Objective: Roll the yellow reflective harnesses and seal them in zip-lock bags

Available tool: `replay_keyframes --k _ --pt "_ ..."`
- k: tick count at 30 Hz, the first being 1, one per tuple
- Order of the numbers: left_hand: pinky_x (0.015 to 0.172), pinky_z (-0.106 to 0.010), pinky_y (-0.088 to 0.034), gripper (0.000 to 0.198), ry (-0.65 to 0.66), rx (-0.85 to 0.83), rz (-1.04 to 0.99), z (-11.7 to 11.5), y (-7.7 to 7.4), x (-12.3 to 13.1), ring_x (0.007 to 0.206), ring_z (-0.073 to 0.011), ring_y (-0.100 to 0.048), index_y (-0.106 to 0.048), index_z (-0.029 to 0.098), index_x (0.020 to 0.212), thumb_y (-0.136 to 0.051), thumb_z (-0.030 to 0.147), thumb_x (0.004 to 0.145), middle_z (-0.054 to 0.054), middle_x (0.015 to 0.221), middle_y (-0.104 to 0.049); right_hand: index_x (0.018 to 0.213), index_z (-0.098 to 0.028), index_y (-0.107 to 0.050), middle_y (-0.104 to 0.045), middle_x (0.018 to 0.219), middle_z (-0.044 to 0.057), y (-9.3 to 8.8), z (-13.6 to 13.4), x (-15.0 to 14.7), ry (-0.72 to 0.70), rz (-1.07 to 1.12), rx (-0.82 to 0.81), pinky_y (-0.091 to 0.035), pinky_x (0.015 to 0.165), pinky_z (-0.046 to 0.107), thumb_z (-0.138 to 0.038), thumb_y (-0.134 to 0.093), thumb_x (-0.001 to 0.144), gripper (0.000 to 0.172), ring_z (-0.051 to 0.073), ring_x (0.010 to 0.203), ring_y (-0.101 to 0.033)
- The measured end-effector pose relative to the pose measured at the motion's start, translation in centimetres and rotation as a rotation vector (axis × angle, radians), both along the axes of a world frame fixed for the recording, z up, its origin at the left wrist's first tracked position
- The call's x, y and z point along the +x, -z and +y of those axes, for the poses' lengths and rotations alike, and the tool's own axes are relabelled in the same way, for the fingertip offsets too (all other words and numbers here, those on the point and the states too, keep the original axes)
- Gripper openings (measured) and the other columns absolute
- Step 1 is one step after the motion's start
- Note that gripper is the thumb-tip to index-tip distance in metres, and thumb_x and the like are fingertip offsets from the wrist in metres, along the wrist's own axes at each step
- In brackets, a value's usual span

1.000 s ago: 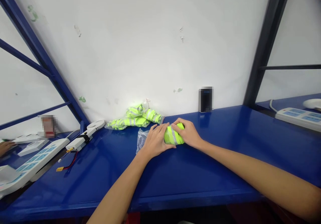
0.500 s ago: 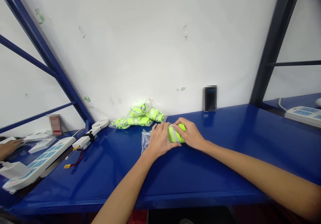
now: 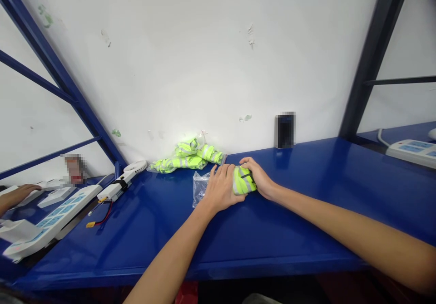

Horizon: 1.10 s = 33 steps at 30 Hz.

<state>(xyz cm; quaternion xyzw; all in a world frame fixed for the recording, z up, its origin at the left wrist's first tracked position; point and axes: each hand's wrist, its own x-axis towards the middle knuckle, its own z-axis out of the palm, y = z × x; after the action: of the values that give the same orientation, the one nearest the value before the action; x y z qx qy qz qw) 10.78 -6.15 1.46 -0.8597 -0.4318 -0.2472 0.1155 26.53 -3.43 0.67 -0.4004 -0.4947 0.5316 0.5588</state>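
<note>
A rolled-up yellow-green reflective vest (image 3: 244,181) with silver bands lies on the blue table between my hands. My left hand (image 3: 222,187) is closed over its left end. My right hand (image 3: 260,178) cups the other end, with some fingers hidden behind the roll. A dark strip shows on the vest beside my right hand. Just left of my left hand is a crumpled clear plastic bag (image 3: 199,188), partly covered by that hand. Farther back, several more rolled vests in clear bags (image 3: 185,158) are piled against the wall.
A white handheld fan (image 3: 135,167) and a white pack with a red-black cable (image 3: 114,190) lie to the left, by a long power strip (image 3: 54,220). A blurred dark object (image 3: 285,131) leans on the wall. Another person's hand (image 3: 20,196) is at far left.
My right hand has slid back from the top of the vest to its right end, uncovering more of the roll. My left hand keeps its hold. The view has shifted slightly.
</note>
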Motion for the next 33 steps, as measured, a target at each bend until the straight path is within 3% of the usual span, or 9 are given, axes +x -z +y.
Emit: replay_keyframes --k 3,7,12,16,19,25,33 --pt "0.104 -0.049 -0.036 0.071 0.002 -0.009 -0.004 0.5 -0.2 -1.0 0.111 -0.0310 -0.055 -0.046 0.019 0.120 -0.075 0.048 0.063 -0.011 0.116 -0.059 0.097 -0.024 -0.055 -0.058 0.078 -0.003 0.3 1.3 1.3 -0.162 0.082 -0.042 -0.041 0.061 0.026 -0.025 -0.055 0.071 0.027 0.015 0.070 -0.054" --pt "0.100 -0.047 -0.040 0.072 0.055 0.035 -0.091 1.0 -0.6 -2.4 0.111 -0.0302 -0.054 -0.045 0.018 0.123 -0.075 0.049 0.065 -0.012 0.119 -0.058 0.109 -0.025 -0.057 -0.065 0.100 0.002 -0.2 2.7 3.6 -0.354 0.023 0.025 -0.047 0.077 0.030 -0.020 -0.065 0.074 0.036 0.019 0.095 -0.060" --pt "0.105 -0.047 -0.040 0.083 0.240 0.157 -0.228 0.7 -0.9 -2.6 0.125 -0.0318 -0.047 -0.038 0.018 0.132 -0.074 0.055 0.066 -0.016 0.128 -0.052 0.131 -0.023 -0.050 -0.062 0.123 0.008 -0.5 2.6 4.9 -0.829 0.028 -0.048 -0.043 0.098 0.040 -0.038 -0.072 0.079 0.057 0.022 0.110 -0.060" --pt "0.106 -0.050 -0.040 0.085 0.378 0.219 -0.212 0.2 -0.5 -1.9 0.128 -0.0330 -0.046 -0.035 0.016 0.135 -0.071 0.055 0.068 -0.019 0.133 -0.049 0.128 -0.019 -0.052 -0.062 0.123 0.012 -0.2 1.7 4.4 -1.007 0.056 -0.089 -0.047 0.095 0.039 -0.049 -0.083 0.064 0.077 0.025 0.109 -0.061" --pt "0.106 -0.051 -0.041 0.084 0.436 0.234 -0.146 0.1 -0.1 -1.7 0.127 -0.0331 -0.048 -0.034 0.015 0.136 -0.069 0.054 0.071 -0.020 0.133 -0.050 0.127 -0.018 -0.053 -0.063 0.119 0.011 -0.1 1.2 4.1 -1.013 -0.003 -0.124 -0.050 0.092 0.036 -0.042 -0.087 0.062 0.077 0.022 0.105 -0.063" --pt "0.101 -0.047 -0.045 0.078 0.406 0.221 -0.126 0.2 0.3 -2.0 0.118 -0.0297 -0.055 -0.036 0.016 0.135 -0.066 0.053 0.073 -0.016 0.124 -0.058 0.129 -0.022 -0.049 -0.062 0.115 0.008 -0.1 0.8 3.6 -0.907 -0.061 -0.117 -0.057 0.079 0.029 -0.032 -0.078 0.077 0.060 0.018 0.100 -0.064" --pt "0.099 -0.045 -0.046 0.072 0.352 0.300 -0.089 0.2 0.1 -1.9 0.113 -0.0278 -0.058 -0.040 0.016 0.133 -0.065 0.052 0.075 -0.015 0.119 -0.061 0.115 -0.018 -0.059 -0.065 0.098 0.004 -0.1 0.4 2.5 -0.782 -0.185 0.034 -0.060 0.068 0.031 -0.039 -0.073 0.079 0.044 0.018 0.085 -0.066"
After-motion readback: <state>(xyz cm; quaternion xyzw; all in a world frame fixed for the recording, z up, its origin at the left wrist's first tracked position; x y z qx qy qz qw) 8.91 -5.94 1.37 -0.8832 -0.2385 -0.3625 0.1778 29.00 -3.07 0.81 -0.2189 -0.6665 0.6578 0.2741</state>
